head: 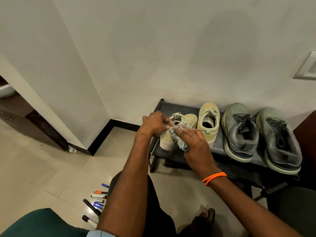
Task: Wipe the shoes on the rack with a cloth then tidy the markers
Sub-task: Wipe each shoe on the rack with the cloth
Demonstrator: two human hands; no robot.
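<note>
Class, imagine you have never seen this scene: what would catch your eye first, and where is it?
First, the two hands at the centre: the left hand grips a cream shoe at the rack's left end while the right hand presses a cloth on it. To the right stand another cream shoe and two grey shoes. Markers lie scattered on the floor at lower left.

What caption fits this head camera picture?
Left hand grips a cream shoe on the rack while right hand wipes it with a cloth.
</note>
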